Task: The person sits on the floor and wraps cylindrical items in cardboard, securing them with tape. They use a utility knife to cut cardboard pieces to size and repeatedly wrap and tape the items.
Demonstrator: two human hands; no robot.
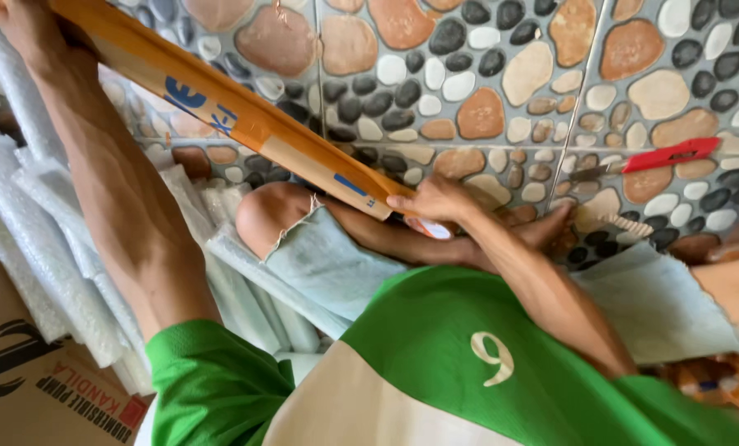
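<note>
Holding a long flat cardboard box [246, 124] slantwise over the pebble-pattern tile floor [468, 74], the person grips it at both ends. The right hand [435, 201] pinches the lower end, fingers curled on its edge. The left hand [18, 21] meets the upper end at the frame's top corner; its grip cannot be told. Rolls of white bubble wrap [47, 215] lie under the left arm, beside a brown carton [23, 380]. A red-handled cutter [658, 157] rests on the tiles, well apart.
</note>
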